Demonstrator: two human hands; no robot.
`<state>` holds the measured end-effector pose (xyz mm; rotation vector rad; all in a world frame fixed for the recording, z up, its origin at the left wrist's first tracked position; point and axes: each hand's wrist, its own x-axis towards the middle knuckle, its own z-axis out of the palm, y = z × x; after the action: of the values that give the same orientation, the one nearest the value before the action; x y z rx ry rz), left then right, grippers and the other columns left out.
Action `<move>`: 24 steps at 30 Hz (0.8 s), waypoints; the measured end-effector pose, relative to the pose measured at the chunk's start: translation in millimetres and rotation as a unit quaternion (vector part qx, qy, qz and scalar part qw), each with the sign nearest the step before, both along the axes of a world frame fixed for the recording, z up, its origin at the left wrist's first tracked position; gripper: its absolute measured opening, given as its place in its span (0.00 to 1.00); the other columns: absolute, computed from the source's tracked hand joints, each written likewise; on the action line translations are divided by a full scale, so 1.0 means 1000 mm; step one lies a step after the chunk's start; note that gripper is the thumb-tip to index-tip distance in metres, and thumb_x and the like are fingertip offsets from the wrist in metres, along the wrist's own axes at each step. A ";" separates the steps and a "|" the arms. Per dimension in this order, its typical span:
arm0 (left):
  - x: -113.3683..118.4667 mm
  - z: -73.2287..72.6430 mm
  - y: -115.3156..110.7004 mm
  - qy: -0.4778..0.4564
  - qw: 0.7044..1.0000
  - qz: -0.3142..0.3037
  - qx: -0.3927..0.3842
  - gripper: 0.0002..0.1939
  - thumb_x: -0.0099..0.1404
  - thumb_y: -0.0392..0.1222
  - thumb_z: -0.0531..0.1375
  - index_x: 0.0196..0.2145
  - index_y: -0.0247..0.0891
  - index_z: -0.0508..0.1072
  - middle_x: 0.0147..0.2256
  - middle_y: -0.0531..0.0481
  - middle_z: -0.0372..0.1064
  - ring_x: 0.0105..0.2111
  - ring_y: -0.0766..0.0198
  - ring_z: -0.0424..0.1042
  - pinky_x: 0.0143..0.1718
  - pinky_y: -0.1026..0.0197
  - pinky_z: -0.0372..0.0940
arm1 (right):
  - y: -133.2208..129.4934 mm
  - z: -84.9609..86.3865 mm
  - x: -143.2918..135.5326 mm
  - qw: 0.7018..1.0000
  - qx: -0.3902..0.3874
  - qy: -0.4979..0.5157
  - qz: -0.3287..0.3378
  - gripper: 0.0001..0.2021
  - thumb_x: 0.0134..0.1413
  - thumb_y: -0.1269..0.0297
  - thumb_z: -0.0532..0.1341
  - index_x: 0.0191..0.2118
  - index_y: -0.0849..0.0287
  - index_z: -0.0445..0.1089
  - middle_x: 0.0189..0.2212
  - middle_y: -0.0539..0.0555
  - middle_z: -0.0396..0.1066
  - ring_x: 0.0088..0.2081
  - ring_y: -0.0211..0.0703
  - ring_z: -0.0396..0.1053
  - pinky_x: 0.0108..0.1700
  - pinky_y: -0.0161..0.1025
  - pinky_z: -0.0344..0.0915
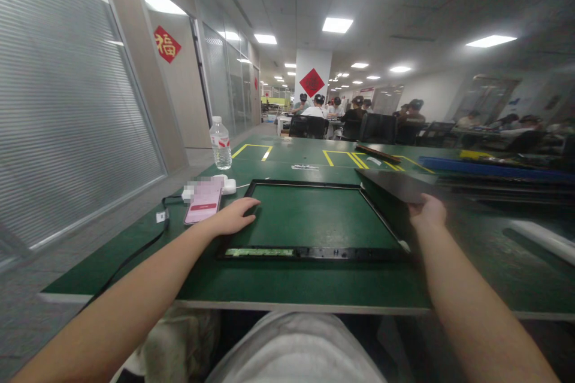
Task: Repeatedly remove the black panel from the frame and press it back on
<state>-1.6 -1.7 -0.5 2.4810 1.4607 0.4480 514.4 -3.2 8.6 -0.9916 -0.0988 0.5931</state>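
Note:
A thin black rectangular frame (354, 253) lies flat on the green tabletop, which shows through its middle. Along its near bar runs a greenish strip (260, 252) at the left. My left hand (236, 215) lies over the frame's left side, thumb and fingers apart; whether it presses on the frame I cannot tell. At the right, my right hand (429, 213) grips the edge of a dark flat panel (395, 185), thumb on top. The panel is tilted above the frame's right side, and its lower part blurs into shadow.
A phone (203, 203), a white charger (228, 184) and a water bottle (221, 143) stand at the left of the green table (296, 284). A black cable (135, 266) hangs over its edge. Dark and blue strips (494, 167) lie at the right. Several people sit beyond.

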 end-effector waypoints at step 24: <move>-0.001 -0.001 0.002 -0.005 1.000 -0.013 -0.002 0.27 0.61 0.48 0.54 0.56 0.37 0.71 0.61 0.39 0.66 0.62 0.47 0.64 0.65 0.45 0.55 | 0.015 -0.033 0.022 0.996 -0.055 0.040 0.050 0.13 0.49 0.82 0.55 0.37 0.58 0.64 0.30 0.47 0.68 0.28 0.34 0.71 0.32 0.35 0.77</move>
<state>-3.1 0.3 -1.8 2.4883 1.4232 0.4502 536.9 12.1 -24.3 -1.0721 -0.0446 0.7353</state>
